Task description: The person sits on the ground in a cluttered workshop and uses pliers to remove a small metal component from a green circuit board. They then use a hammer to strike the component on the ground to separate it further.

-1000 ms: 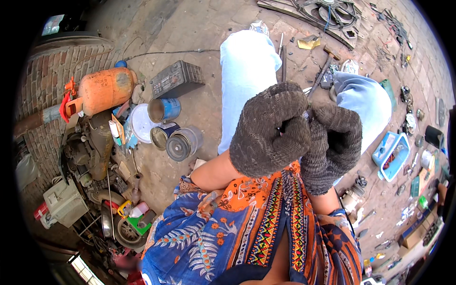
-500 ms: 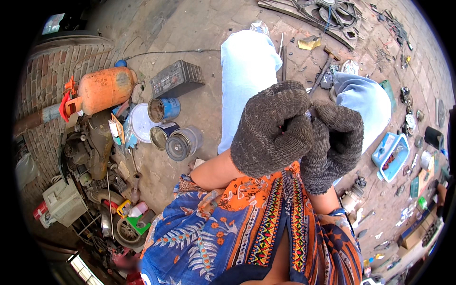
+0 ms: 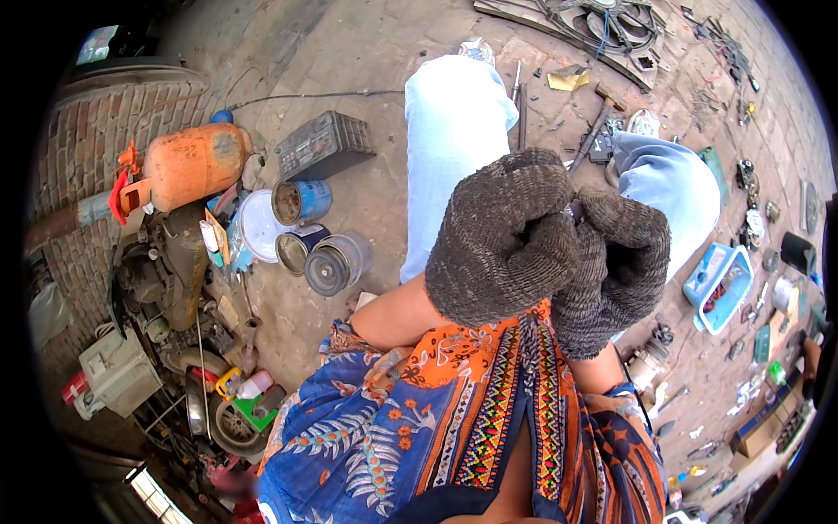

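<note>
Dark grey knitted gloves cover both of my hands, which meet over my lap. My left hand [image 3: 499, 249] is closed, its fingers curled and thumb pressed in. Against it, my right hand [image 3: 611, 266] is closed too, with fingers bent into a pinch. A tiny glint of something shows where the fingertips meet, but the gloves hide what it is. Beyond the hands, a hammer [image 3: 594, 131] with a wooden handle lies on the ground between my knees, beside a small dark part [image 3: 601, 148].
Left of me stand several paint cans [image 3: 316, 201], a black battery [image 3: 325, 147] and an orange gas cylinder [image 3: 194, 162]. To the right sit a blue plastic basket [image 3: 742, 284] and scattered metal parts. A fan assembly [image 3: 611, 26] lies at the far side.
Both hands stay together in nearly the same place. The left fingers and thumb have shifted slightly to the right; little else differs.
</note>
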Available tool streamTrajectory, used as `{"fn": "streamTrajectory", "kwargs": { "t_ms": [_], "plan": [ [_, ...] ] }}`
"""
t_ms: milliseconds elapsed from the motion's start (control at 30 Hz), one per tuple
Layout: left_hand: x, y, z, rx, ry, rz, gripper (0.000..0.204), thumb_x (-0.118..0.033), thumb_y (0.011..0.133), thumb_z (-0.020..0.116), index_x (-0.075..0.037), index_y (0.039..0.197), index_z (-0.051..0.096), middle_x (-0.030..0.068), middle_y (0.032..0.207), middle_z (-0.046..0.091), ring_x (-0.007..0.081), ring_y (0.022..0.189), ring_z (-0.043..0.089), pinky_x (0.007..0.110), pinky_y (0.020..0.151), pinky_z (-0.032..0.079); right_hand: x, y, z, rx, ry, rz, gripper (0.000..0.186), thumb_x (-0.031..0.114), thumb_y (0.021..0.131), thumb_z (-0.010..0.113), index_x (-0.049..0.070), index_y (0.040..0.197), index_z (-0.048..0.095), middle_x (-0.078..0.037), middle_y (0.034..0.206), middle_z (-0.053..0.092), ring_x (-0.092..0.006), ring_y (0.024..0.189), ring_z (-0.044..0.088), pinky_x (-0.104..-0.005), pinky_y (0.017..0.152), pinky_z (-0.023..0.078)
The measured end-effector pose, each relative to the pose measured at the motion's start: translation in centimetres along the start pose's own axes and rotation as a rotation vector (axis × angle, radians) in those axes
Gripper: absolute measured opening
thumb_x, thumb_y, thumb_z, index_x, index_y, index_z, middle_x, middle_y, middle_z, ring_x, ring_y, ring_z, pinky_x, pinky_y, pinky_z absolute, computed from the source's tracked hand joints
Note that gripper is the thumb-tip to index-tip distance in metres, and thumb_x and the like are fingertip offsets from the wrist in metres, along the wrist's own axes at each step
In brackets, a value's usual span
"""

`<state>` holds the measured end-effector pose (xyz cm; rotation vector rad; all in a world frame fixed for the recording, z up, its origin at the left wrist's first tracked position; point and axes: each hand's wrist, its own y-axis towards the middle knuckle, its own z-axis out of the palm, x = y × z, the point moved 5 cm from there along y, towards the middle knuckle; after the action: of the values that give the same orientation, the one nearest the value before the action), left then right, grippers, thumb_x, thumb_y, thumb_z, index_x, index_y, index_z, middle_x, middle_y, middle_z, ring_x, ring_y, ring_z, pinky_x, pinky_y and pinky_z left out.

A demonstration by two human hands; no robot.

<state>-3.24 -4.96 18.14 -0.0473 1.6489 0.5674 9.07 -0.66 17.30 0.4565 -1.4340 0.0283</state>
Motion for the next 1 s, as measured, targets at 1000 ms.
{"fn": "streamTrajectory", "kwargs": {
  "t_ms": [1000],
  "plan": [
    [0.33,-0.14,-0.24,0.002,0.053,0.084,0.029,-0.004,0.071,0.064,0.002,0.098,0.055,0.0157,0.083,0.058,0.0297,0.069,0.057,0.038,0.063,0.047,0.14,0.44,0.13,0.091,-0.058,-0.063,0.021,0.000,0.078,0.062,0.000,0.098,0.056,-0.013,0.100,0.063,-0.0193,0.092,0.062,-0.0298,0.077,0.049]
  ]
}}
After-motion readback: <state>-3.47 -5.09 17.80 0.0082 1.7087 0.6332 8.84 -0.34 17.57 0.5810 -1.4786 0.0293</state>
